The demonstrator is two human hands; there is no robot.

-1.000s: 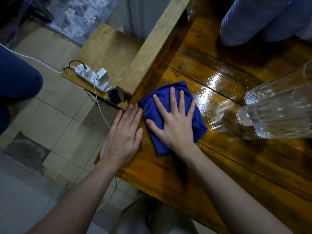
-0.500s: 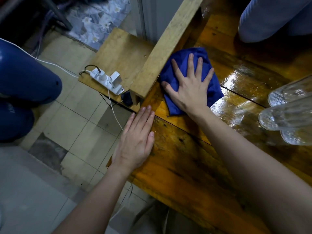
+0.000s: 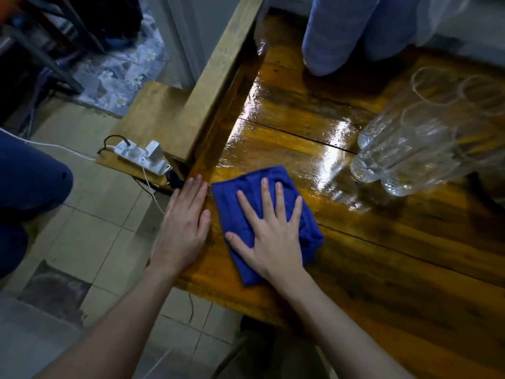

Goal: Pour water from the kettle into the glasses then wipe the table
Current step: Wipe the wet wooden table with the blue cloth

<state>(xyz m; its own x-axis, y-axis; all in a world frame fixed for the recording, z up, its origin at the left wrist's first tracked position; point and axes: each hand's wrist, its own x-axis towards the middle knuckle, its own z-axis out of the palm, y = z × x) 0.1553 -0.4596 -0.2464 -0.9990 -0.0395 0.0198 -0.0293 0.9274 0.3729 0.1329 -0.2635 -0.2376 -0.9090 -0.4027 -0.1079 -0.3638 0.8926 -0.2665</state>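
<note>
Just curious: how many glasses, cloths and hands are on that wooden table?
Glasses: 3, clear, clustered together
Blue cloth: 1, under the flat right hand
Hands: 2, counting the left hand, flat at the table edge
Total: 6

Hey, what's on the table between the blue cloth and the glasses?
Nothing stands there: in the head view, only bare, glossy, wet-looking table separates the blue cloth from the glasses.
</note>
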